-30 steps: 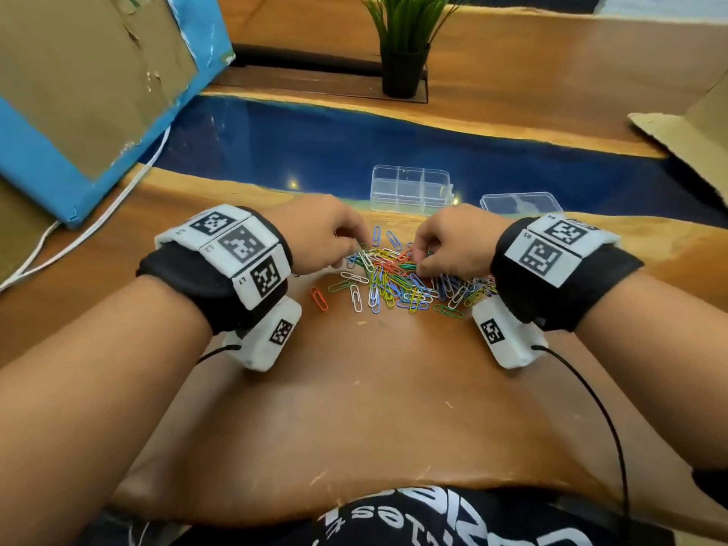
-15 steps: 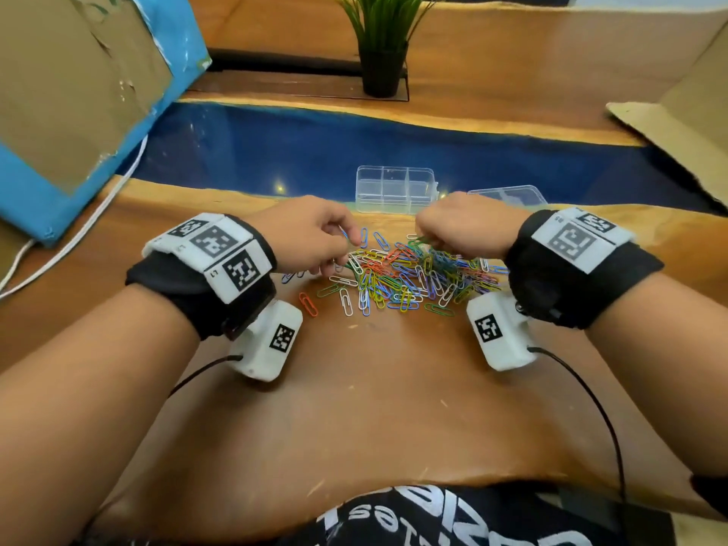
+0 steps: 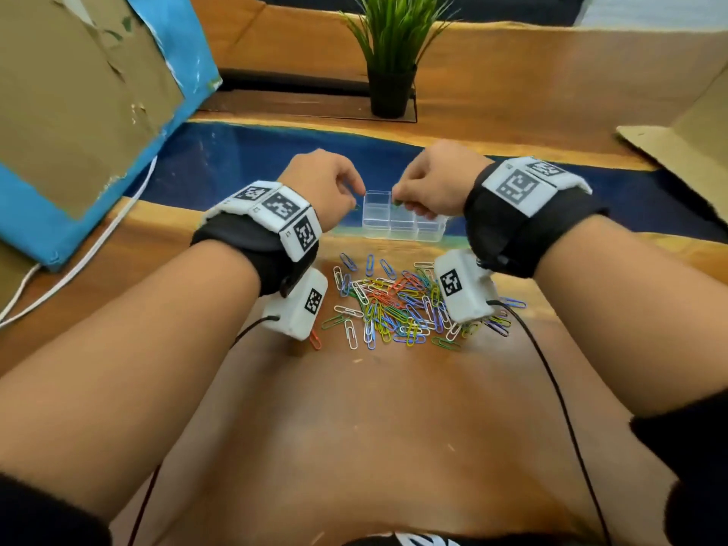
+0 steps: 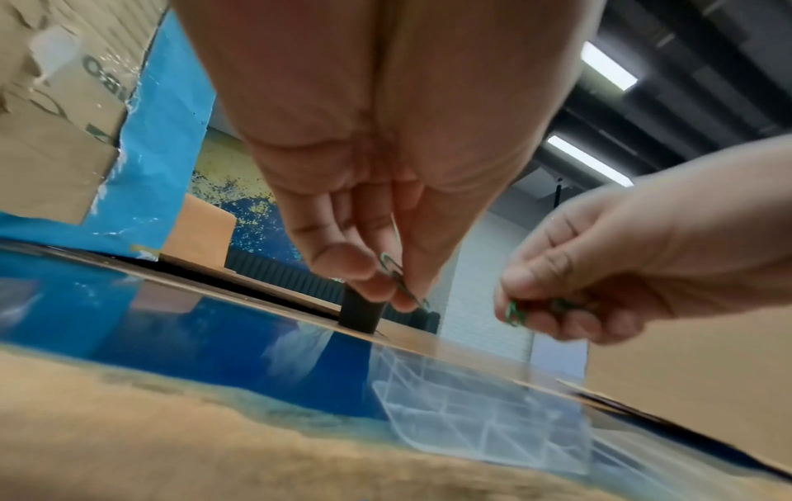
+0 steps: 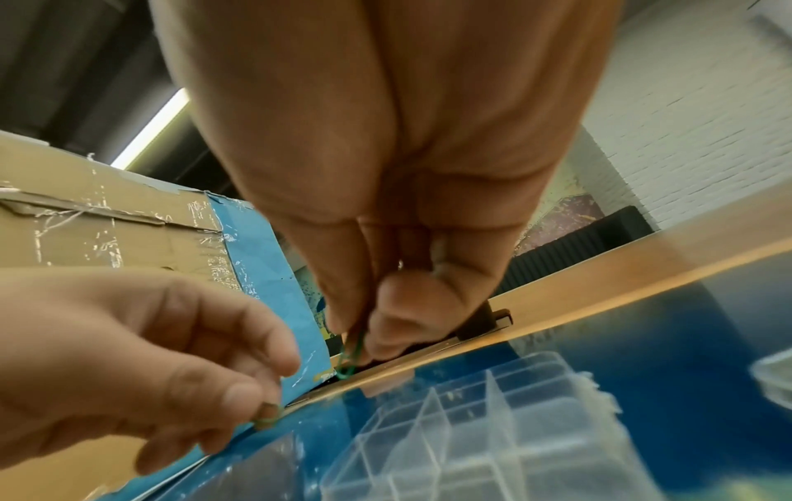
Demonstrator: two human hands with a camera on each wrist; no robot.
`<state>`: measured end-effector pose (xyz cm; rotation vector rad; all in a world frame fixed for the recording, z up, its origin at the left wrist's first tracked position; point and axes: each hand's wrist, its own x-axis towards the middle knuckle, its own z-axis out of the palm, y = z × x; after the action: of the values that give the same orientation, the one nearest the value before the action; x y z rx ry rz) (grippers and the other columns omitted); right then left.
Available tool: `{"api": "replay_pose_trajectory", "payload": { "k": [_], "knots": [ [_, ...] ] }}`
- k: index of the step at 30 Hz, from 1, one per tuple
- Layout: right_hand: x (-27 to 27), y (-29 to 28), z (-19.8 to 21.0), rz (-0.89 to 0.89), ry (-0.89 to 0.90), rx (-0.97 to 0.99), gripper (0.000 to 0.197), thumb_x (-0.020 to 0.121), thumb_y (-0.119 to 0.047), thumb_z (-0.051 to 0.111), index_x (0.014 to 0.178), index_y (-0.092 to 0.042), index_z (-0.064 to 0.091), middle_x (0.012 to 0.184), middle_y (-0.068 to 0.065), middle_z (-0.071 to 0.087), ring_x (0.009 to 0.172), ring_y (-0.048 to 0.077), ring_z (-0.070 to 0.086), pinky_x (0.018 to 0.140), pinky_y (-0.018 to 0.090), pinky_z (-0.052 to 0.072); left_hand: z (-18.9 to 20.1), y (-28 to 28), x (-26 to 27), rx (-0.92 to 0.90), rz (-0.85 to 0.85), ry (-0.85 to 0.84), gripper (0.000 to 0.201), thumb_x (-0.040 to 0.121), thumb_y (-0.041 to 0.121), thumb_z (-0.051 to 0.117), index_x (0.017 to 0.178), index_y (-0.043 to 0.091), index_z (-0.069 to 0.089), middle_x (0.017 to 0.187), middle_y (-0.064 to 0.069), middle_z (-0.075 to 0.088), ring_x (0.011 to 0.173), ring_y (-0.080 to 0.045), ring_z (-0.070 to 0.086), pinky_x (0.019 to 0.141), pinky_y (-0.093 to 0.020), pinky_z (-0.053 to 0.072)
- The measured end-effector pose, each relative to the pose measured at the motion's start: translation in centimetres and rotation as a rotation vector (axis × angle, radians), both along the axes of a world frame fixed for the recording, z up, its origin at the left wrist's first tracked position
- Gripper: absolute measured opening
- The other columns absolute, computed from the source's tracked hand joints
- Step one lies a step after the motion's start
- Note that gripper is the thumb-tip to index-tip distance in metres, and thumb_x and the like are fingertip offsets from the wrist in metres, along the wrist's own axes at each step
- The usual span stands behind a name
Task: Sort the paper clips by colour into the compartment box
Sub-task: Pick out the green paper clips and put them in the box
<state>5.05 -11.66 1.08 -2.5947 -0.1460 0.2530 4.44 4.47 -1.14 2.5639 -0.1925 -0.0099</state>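
A heap of coloured paper clips (image 3: 398, 305) lies on the wooden table in front of me. Beyond it stands the clear compartment box (image 3: 402, 220), its compartments looking bare in the right wrist view (image 5: 484, 423). My left hand (image 3: 356, 199) is raised just left of the box and pinches a green paper clip (image 4: 400, 283) between thumb and fingers. My right hand (image 3: 396, 201) hovers over the box's near left part and pinches another green paper clip (image 5: 349, 356). Both hands show in each wrist view, a short gap apart.
A potted plant (image 3: 390, 53) stands behind the blue resin strip (image 3: 236, 159). A blue-edged cardboard box (image 3: 78, 104) with a white cable (image 3: 90, 246) sits at the left, and cardboard (image 3: 677, 151) at the right. Black wrist cables trail over the table near me.
Both hands have lifted off the heap and moved away from me to the compartment box, each carrying a green clip. The head view has tilted, so the box now sits between the hands.
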Motion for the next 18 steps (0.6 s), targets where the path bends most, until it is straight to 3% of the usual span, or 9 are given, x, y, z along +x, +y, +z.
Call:
{"api": "replay_pose_trajectory", "payload": {
  "k": [2, 5, 9, 12, 15, 18],
  "knots": [
    [1.3, 0.8, -0.3, -0.017, 0.011, -0.018, 0.026, 0.089, -0.023, 0.061, 0.099, -0.003, 0.073, 0.08, 0.006, 0.071, 0.066, 0.015, 0.061, 0.077, 0.031, 0.057, -0.1, -0.3, 0.9, -0.024, 0.014, 0.02, 0.02, 0.083, 0.008, 0.061, 0.094, 0.023, 0.067, 0.085, 0.0, 0.07, 0.071, -0.01, 0.059, 0.079, -0.026, 0.05],
    [2.4, 1.7, -1.0, -0.056, 0.058, 0.01, 0.023, 0.08, -0.016, 0.069, 0.101, -0.006, 0.072, 0.071, -0.001, 0.068, 0.061, 0.011, 0.067, 0.06, 0.023, 0.056, -0.4, -1.0, 1.6, -0.013, 0.004, 0.058, 0.03, 0.08, 0.009, 0.067, 0.107, 0.023, 0.063, 0.087, 0.002, 0.073, 0.067, -0.008, 0.058, 0.079, -0.028, 0.052],
    [3.0, 2.9, -1.6, -0.043, 0.07, -0.125, 0.024, 0.081, -0.018, 0.072, 0.101, -0.007, 0.072, 0.088, 0.006, 0.076, 0.086, 0.018, 0.073, 0.085, 0.037, 0.058, -0.8, -1.7, 2.0, -0.014, -0.037, 0.076, 0.041, 0.078, 0.01, 0.069, 0.115, 0.024, 0.06, 0.089, -0.001, 0.075, 0.075, -0.011, 0.061, 0.079, -0.028, 0.053],
    [3.3, 2.9, -1.5, -0.04, 0.097, -0.082, 0.027, 0.079, -0.015, 0.073, 0.105, -0.008, 0.07, 0.093, 0.008, 0.075, 0.087, 0.019, 0.073, 0.084, 0.036, 0.058, -0.9, -1.6, 1.8, -0.047, -0.044, 0.059, 0.045, 0.078, 0.012, 0.069, 0.12, 0.025, 0.059, 0.088, -0.002, 0.076, 0.069, -0.009, 0.062, 0.075, -0.024, 0.05],
    [3.3, 2.7, -1.4, -0.059, 0.115, 0.043, 0.026, 0.076, -0.011, 0.073, 0.101, -0.007, 0.071, 0.096, 0.01, 0.074, 0.082, 0.021, 0.073, 0.076, 0.034, 0.06, -0.8, -1.3, 1.2, -0.101, -0.033, 0.038, 0.041, 0.08, 0.011, 0.066, 0.118, 0.025, 0.06, 0.086, -0.002, 0.076, 0.063, -0.003, 0.062, 0.077, -0.025, 0.053],
    [2.5, 2.3, -1.2, -0.05, 0.064, 0.038, 0.016, 0.083, -0.011, 0.068, 0.098, -0.009, 0.072, 0.085, 0.008, 0.074, 0.084, 0.022, 0.074, 0.084, 0.038, 0.058, -0.6, -0.8, 0.5, -0.098, -0.045, 0.034, 0.025, 0.08, 0.014, 0.067, 0.102, 0.026, 0.063, 0.083, -0.001, 0.075, 0.062, -0.002, 0.063, 0.081, -0.03, 0.056]
  ]
}}
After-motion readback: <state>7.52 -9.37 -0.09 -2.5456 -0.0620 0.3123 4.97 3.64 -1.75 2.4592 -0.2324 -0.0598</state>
